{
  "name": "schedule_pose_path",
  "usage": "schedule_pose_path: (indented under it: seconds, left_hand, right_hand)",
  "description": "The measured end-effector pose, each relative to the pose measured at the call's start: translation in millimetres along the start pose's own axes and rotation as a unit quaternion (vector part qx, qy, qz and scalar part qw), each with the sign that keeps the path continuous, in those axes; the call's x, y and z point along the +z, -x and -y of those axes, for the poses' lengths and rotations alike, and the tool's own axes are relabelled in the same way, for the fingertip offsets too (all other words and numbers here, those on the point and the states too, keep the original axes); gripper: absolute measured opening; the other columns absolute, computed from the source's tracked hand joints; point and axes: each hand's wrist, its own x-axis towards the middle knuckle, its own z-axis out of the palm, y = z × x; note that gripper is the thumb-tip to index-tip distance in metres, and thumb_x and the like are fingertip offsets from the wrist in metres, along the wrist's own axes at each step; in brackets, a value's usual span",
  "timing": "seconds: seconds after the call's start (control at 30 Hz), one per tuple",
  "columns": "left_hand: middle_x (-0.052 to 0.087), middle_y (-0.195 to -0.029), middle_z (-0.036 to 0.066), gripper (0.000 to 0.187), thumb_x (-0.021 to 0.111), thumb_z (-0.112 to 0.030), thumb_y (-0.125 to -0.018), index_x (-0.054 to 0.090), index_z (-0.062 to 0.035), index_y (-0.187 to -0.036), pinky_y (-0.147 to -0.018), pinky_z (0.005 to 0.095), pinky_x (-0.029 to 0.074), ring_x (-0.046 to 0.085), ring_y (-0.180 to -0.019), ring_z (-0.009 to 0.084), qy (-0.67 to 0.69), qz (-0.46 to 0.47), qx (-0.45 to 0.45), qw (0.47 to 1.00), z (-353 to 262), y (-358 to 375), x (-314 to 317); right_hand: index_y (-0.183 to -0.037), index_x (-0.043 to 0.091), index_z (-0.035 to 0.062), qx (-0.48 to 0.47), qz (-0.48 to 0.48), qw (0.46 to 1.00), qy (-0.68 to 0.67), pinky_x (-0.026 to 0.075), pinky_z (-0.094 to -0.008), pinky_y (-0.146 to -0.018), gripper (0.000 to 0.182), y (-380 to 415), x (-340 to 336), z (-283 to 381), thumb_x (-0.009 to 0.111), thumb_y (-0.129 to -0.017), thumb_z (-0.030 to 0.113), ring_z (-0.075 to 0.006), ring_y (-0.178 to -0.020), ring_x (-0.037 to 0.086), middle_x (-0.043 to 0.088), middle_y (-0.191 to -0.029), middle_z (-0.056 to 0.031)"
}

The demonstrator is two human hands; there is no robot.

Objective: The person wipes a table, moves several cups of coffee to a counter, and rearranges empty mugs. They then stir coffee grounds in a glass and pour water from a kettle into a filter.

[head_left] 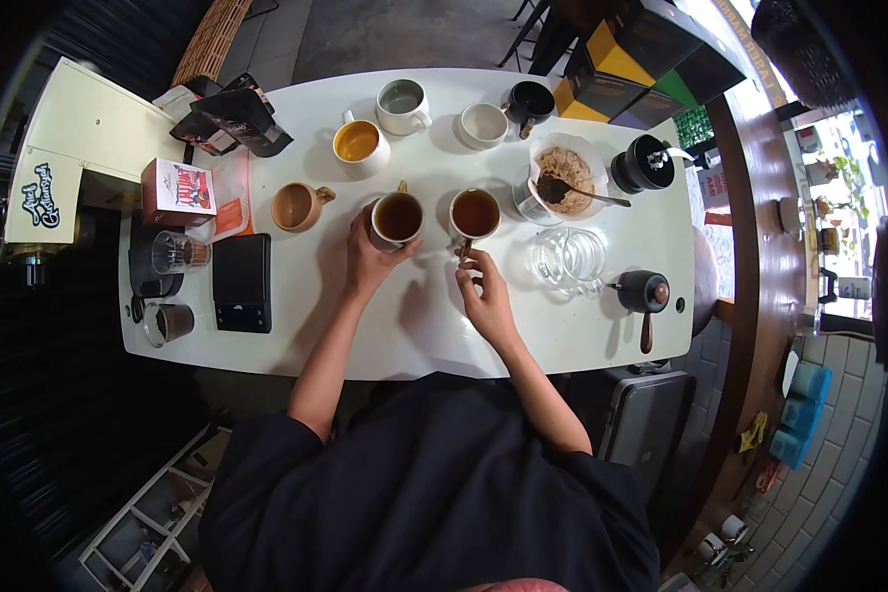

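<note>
Two white mugs of dark coffee stand side by side near the middle of the white table [385,326]. My left hand [368,259] wraps around the near side of the left mug [398,218]. My right hand [483,292] pinches the handle of the right mug [475,214], which points toward me. Both mugs rest upright on the table.
Behind stand a tan mug [295,206], a mug of orange liquid [358,145], three more mugs, a dripper with used grounds and a spoon [566,182], a glass server [568,260], a black grinder [643,164] and a small black kettle [644,293]. A black scale [242,282] lies left.
</note>
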Motion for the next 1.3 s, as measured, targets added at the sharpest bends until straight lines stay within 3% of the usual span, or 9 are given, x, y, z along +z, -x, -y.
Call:
schedule_pose_path:
  seconds: [0.27,0.33,0.37,0.5,0.57,0.7,0.93,1.1,1.3]
  left_hand:
    - [0.069,-0.109,0.015,0.066,0.093,-0.028,-0.066,0.061,-0.0031,-0.117,-0.091,0.0461,0.053,0.067,-0.102,0.0344,0.01,0.004,-0.033,0.999,0,12,-3]
    - [0.07,-0.109,0.014,0.066,0.093,-0.028,-0.068,0.06,-0.0007,-0.119,-0.089,0.0425,0.055,0.069,-0.1,0.0298,-0.011,0.004,-0.014,1.0,0,13,-5]
    - [0.072,-0.108,0.013,0.067,0.093,-0.027,-0.07,0.059,0.0017,-0.12,-0.088,0.039,0.057,0.071,-0.098,0.0252,-0.032,0.005,0.005,0.999,0,13,-5]
    - [0.072,-0.108,0.013,0.067,0.093,-0.027,-0.069,0.059,0.0015,-0.12,-0.087,0.0389,0.057,0.072,-0.097,0.0253,-0.04,0.002,0.007,0.999,-1,15,-5]
    - [0.069,-0.11,0.016,0.069,0.094,-0.029,-0.066,0.059,-0.0014,-0.119,-0.09,0.0448,0.054,0.068,-0.102,0.0331,-0.004,0.001,-0.036,0.999,0,19,-4]
    - [0.069,-0.111,0.016,0.072,0.094,-0.03,-0.066,0.058,-0.0011,-0.121,-0.089,0.0441,0.055,0.069,-0.102,0.0326,-0.009,0.006,-0.053,0.999,1,24,-4]
    - [0.069,-0.111,0.016,0.073,0.094,-0.029,-0.065,0.057,-0.0012,-0.122,-0.089,0.0435,0.056,0.07,-0.1,0.0322,-0.013,0.015,-0.054,0.998,-1,29,-6]
    - [0.07,-0.11,0.015,0.07,0.094,-0.027,-0.066,0.058,-0.0006,-0.12,-0.087,0.0414,0.057,0.071,-0.099,0.0305,-0.018,0.004,-0.038,0.999,-6,29,-5]
    - [0.072,-0.106,0.014,0.066,0.093,-0.023,-0.068,0.059,-0.0004,-0.119,-0.085,0.0387,0.058,0.072,-0.097,0.0276,0.007,0.016,-0.041,0.999,-20,24,-9]
  right_hand:
    - [-0.12,0.053,-0.0028,0.015,-0.084,0.994,0.069,0.052,-0.0365,-0.073,0.023,5,-19,8,0.056,-0.097,0.002,-0.028,-0.091,0.063,0.058,-0.115,-0.0182]
    - [-0.124,0.049,-0.0025,-0.011,-0.097,0.989,0.109,0.051,-0.0391,-0.077,0.03,-3,-25,6,0.058,-0.096,0.003,-0.031,-0.095,0.061,0.055,-0.118,-0.0208]
    - [-0.132,0.046,-0.0021,-0.032,-0.081,0.988,0.124,0.05,-0.044,-0.089,0.041,-8,-29,4,0.061,-0.095,0.005,-0.036,-0.107,0.059,0.054,-0.121,-0.0225]
    - [-0.145,0.039,0.0001,-0.067,-0.031,0.988,0.139,0.041,-0.0475,-0.109,0.062,-28,-38,7,0.068,-0.092,0.012,-0.0422,-0.13,0.049,0.05,-0.137,-0.0251]
    - [-0.147,0.037,0.0006,-0.076,-0.013,0.988,0.135,0.04,-0.0469,-0.111,0.069,-35,-40,3,0.072,-0.09,0.014,-0.0423,-0.133,0.047,0.048,-0.141,-0.0251]
    - [-0.152,0.031,0.0014,-0.1,0.024,0.986,0.13,0.036,-0.0464,-0.117,0.088,-47,-42,-9,0.081,-0.083,0.022,-0.0415,-0.14,0.042,0.044,-0.149,-0.0244]
    - [-0.151,0.032,0.0048,-0.122,0.031,0.986,0.107,0.042,-0.0472,-0.112,0.096,-64,-38,-6,0.087,-0.077,0.028,-0.0404,-0.135,0.049,0.048,-0.147,-0.022]
    - [-0.142,0.041,0.0039,-0.129,0.039,0.988,0.075,0.051,-0.0462,-0.098,0.083,-68,-38,-4,0.087,-0.076,0.025,-0.0401,-0.121,0.061,0.059,-0.134,-0.0228]
    - [-0.138,0.043,0.0033,-0.154,0.022,0.984,0.084,0.053,-0.0463,-0.094,0.078,-68,-37,-9,0.087,-0.076,0.022,-0.0408,-0.116,0.064,0.063,-0.126,-0.0227]
